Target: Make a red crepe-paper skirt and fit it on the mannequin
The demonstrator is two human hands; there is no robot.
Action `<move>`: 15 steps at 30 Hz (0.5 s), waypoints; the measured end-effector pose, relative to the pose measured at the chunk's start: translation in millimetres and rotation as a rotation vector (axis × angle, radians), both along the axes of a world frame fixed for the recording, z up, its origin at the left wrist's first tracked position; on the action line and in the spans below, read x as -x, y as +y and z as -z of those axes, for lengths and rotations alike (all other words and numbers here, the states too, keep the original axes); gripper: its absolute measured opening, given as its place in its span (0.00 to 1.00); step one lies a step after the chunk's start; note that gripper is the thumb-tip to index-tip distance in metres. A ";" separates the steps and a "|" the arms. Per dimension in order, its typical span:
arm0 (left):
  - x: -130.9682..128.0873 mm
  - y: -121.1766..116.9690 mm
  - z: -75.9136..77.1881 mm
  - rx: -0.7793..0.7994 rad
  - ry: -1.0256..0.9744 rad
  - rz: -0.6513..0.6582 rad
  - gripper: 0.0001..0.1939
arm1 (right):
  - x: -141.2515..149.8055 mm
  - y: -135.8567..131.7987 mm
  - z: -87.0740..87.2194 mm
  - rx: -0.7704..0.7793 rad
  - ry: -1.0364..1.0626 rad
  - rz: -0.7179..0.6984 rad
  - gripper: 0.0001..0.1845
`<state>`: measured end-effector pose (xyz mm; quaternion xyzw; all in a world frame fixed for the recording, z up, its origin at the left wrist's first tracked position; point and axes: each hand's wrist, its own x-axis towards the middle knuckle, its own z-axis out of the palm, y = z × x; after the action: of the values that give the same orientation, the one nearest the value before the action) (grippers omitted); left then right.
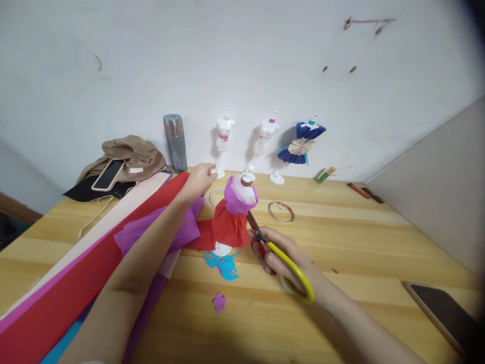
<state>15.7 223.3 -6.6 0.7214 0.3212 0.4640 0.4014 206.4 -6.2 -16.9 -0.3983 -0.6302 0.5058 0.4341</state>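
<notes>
A small dress form (248, 192) stands in front of me, dressed in a purple paper top (237, 199) and a gathered red paper skirt (229, 225). My right hand (280, 250) grips scissors (290, 265) with yellow handles, their blades pointing up beside the skirt's right edge. To the upper left of this form, my left hand (199, 179) is closed in a pinch above the paper sheets; what its fingertips hold, if anything, is too small to name. Blue paper cutouts (227, 266) lie before the form's white base, with a purple paper flower (219, 302) nearer to me.
Long paper sheets (94, 263) cover the left side under my arm. Against the wall stand two white dress forms (223, 141), one in a navy paper dress (303, 144), and a flask (176, 146). Wire coils (281, 212), a phone (108, 175) and a dark tablet-like device (443, 313) lie around.
</notes>
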 end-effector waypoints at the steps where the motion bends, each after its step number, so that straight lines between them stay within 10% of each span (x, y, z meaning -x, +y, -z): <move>1: 2.4 -4.9 -13.7 -0.002 0.014 -0.075 0.02 | 0.5 -0.4 -0.1 0.022 0.003 0.008 0.22; 7: 18.3 -63.2 -81.3 0.062 0.184 0.075 0.08 | 6.1 -2.5 -3.3 0.112 0.005 0.084 0.30; 15: 23.8 -144.2 -114.5 -0.119 0.261 -0.012 0.30 | 17.7 -2.7 -4.1 0.108 0.018 0.119 0.32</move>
<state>-8.2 79.1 107.9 0.7963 0.3469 0.3867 0.3100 188.7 -8.9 -12.8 -0.4533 -0.5732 0.5161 0.4469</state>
